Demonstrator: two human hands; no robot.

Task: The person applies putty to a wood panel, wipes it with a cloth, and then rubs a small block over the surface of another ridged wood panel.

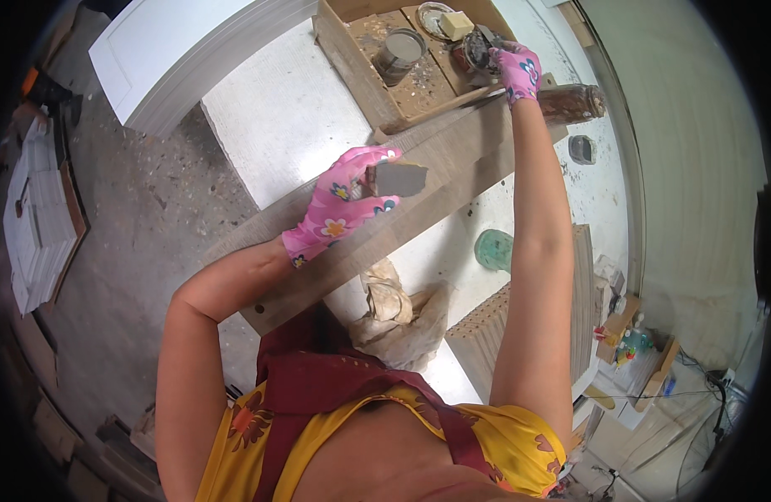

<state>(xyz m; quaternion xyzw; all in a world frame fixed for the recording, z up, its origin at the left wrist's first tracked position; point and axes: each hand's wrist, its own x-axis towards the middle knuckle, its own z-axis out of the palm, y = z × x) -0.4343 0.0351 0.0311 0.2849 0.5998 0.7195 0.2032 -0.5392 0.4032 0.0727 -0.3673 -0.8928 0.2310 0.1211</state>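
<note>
Head view: a grey, flat, roughly rectangular pad is gripped between the fingers of the pink-gloved left hand, above a long grey-brown wood-grain board. Beside the right hand's fingers, a dark-smeared round jar is held within a brown cardboard tray; their grip cannot be told.
</note>
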